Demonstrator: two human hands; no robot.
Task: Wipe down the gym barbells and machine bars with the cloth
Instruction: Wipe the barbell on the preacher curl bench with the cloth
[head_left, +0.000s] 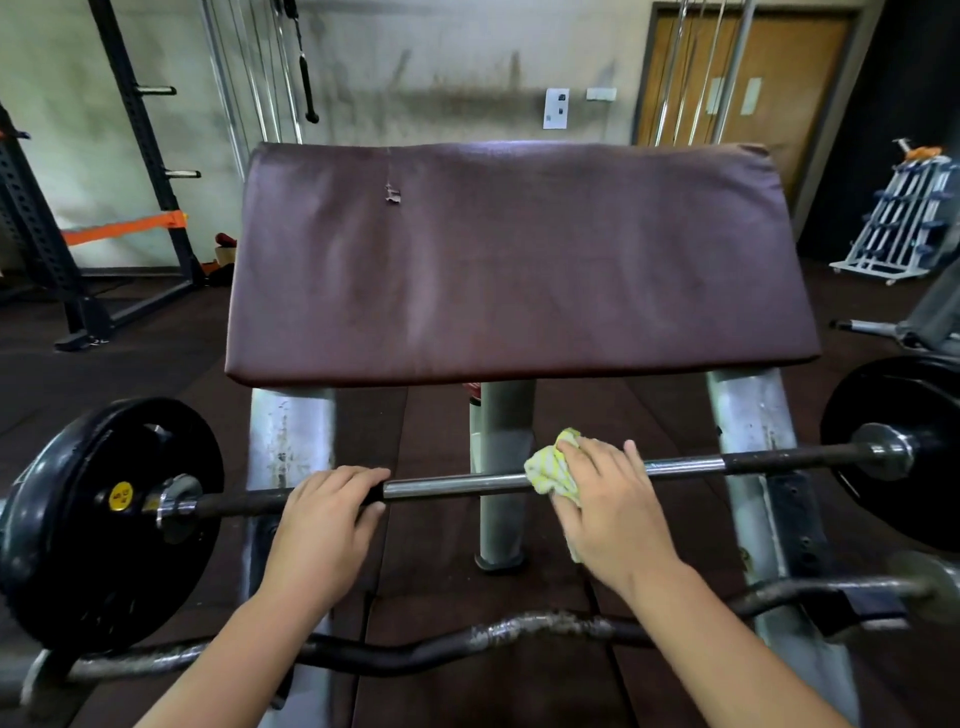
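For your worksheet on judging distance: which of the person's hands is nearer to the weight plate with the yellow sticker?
Left. The left hand grips the bar near that weight plate; the right hand is farther along, holding the cloth.

We have a single wide-angle view from the head, looking forward and steeply down over both forearms. It sits close above the barbell (467, 480), with the preacher-curl pad (519, 260) filling the middle and the far wall (441, 67) at the top; straight edges bow toward the frame's borders.
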